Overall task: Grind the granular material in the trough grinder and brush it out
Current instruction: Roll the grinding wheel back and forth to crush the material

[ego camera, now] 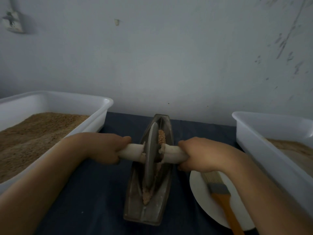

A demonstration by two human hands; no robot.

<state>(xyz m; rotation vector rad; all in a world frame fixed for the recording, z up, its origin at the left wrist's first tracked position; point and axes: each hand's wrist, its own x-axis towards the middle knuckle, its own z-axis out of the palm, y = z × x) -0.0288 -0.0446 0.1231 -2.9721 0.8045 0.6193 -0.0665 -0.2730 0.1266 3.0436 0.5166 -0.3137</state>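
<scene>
Hands (108,148) clenched around roller handle (133,152)

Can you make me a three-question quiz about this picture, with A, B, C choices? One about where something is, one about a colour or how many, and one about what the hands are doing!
1. Where does the brush lie?
A. on the white plate
B. in the left tub
C. inside the trough

2. How many white tubs are there?
A. one
B. two
C. four

3. What are the hands doing?
A. hanging idle
B. holding the brush
C. gripping the roller handle

Answers:
A, the brush rests on the plate.
B, left tub and right tub.
C, left hand and right hand curl round the handle either side of the grinding wheel.
</scene>
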